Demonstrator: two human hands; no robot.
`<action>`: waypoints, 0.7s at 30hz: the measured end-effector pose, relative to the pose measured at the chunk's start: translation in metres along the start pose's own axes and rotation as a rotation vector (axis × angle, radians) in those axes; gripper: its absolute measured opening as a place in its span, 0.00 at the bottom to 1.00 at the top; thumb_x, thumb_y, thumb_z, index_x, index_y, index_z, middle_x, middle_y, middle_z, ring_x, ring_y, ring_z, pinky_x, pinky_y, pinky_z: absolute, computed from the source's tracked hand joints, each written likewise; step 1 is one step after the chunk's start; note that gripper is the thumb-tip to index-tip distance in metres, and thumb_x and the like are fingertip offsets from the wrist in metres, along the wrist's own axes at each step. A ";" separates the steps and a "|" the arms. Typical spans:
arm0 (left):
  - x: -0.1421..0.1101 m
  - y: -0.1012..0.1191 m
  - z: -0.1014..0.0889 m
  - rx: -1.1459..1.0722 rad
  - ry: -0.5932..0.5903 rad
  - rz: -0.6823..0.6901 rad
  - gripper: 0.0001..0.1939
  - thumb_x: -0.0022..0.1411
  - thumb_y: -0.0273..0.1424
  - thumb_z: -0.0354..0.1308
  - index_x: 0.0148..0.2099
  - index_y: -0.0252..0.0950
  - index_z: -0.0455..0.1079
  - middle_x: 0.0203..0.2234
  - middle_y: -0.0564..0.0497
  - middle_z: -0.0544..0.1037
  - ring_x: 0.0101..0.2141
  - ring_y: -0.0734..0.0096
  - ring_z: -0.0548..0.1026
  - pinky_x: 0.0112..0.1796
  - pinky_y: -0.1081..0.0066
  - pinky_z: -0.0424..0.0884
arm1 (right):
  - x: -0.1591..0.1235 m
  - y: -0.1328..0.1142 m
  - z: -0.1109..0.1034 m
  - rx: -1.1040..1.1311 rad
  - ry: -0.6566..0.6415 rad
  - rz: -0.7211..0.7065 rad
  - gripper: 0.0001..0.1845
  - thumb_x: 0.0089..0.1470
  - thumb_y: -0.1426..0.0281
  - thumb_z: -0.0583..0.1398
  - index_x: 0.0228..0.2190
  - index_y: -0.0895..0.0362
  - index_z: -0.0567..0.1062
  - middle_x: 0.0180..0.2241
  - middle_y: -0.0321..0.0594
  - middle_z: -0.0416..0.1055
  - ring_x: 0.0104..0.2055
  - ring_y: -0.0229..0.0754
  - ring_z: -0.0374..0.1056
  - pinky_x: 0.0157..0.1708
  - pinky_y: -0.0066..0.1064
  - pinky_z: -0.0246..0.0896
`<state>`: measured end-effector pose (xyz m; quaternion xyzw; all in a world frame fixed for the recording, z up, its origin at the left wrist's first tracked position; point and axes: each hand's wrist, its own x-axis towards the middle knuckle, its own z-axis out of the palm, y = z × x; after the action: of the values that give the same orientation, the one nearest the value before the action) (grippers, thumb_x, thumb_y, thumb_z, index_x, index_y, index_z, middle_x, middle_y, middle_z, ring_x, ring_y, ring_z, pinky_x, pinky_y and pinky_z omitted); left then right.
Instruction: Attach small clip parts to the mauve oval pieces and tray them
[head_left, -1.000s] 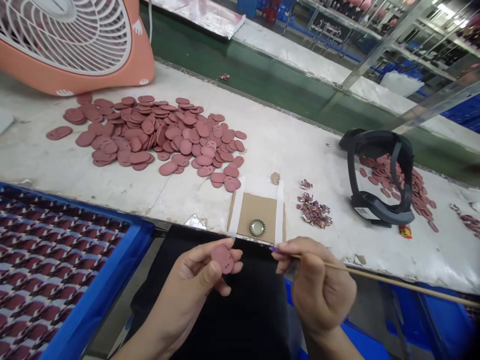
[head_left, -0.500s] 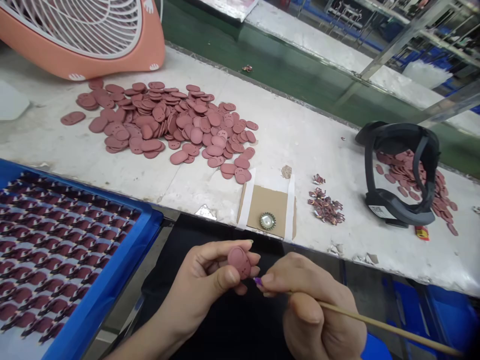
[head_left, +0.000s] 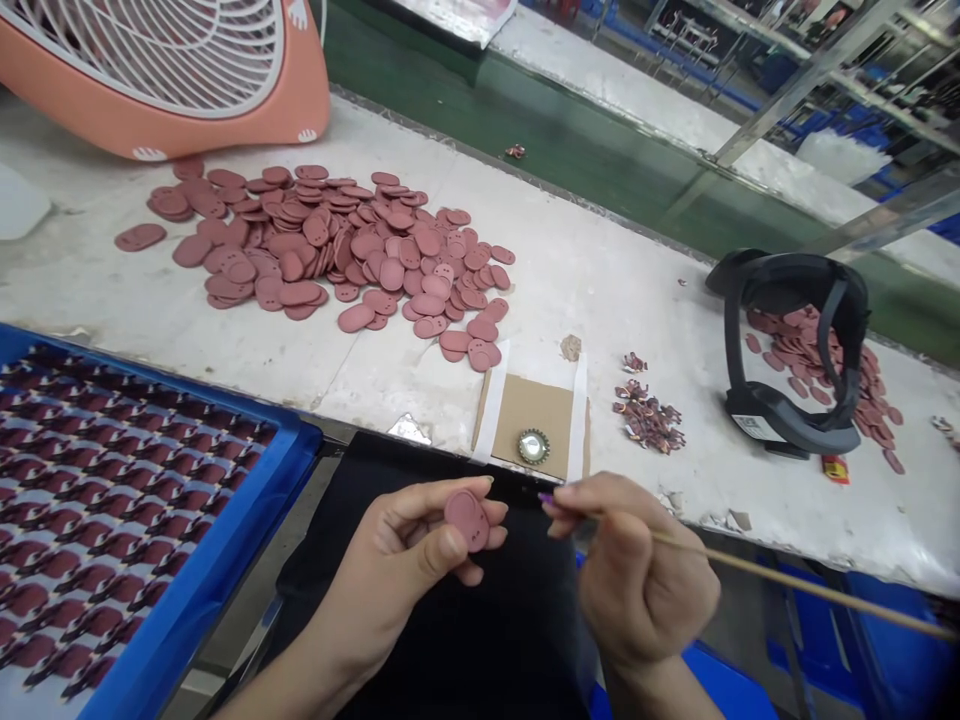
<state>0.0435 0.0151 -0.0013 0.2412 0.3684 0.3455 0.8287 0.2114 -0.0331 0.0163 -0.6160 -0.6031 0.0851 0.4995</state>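
In my left hand is a flat, reddish-brown oval piece, gripped between thumb and fingers, with small dark holes near its lower end. My right hand is closed around a thin wooden stick whose tip is purple, like a brush or pick. That tip points at the oval piece but is apart from it. Beyond my hands, at the table edge, a crimped metal bottle cap with something pale inside rests on a cardboard square taped down with white strips.
A large heap of the same oval pieces covers the left of the table. Small multicoloured parts lie right of the cardboard. A black head strap stands farther right, before another heap. A blue tray and an orange fan are at left.
My right hand has drawn back from the oval piece, moving up and to the right with the stick. My left hand has shifted slightly left, still holding the piece.
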 end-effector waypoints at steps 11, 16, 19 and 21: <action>0.000 0.003 0.012 0.032 0.105 0.001 0.12 0.49 0.36 0.73 0.38 0.41 0.83 0.29 0.47 0.86 0.30 0.68 0.82 0.25 0.81 0.75 | 0.008 0.027 0.001 -0.157 -0.008 0.045 0.12 0.66 0.69 0.55 0.34 0.56 0.77 0.28 0.36 0.75 0.27 0.37 0.72 0.29 0.26 0.68; 0.000 0.002 0.010 0.035 0.088 -0.002 0.11 0.51 0.35 0.72 0.38 0.41 0.83 0.30 0.48 0.86 0.31 0.68 0.82 0.26 0.81 0.75 | 0.007 0.024 0.000 -0.099 0.032 0.066 0.11 0.66 0.69 0.56 0.34 0.56 0.78 0.29 0.35 0.75 0.26 0.36 0.71 0.27 0.26 0.67; -0.001 0.003 0.011 0.027 0.080 -0.017 0.12 0.50 0.36 0.72 0.39 0.42 0.83 0.30 0.47 0.86 0.31 0.67 0.82 0.27 0.81 0.74 | 0.008 0.017 0.000 -0.057 0.044 0.106 0.14 0.67 0.71 0.54 0.33 0.56 0.77 0.28 0.34 0.74 0.25 0.33 0.69 0.24 0.23 0.65; -0.001 0.005 0.011 0.019 0.075 -0.035 0.12 0.49 0.37 0.73 0.38 0.42 0.83 0.30 0.47 0.86 0.31 0.67 0.83 0.27 0.80 0.74 | 0.006 0.008 -0.001 0.026 0.074 0.124 0.16 0.68 0.70 0.52 0.33 0.56 0.76 0.27 0.35 0.73 0.24 0.33 0.69 0.21 0.23 0.64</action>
<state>0.0496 0.0154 0.0090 0.2291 0.4068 0.3362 0.8179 0.2188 -0.0267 0.0144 -0.6483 -0.5439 0.1007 0.5232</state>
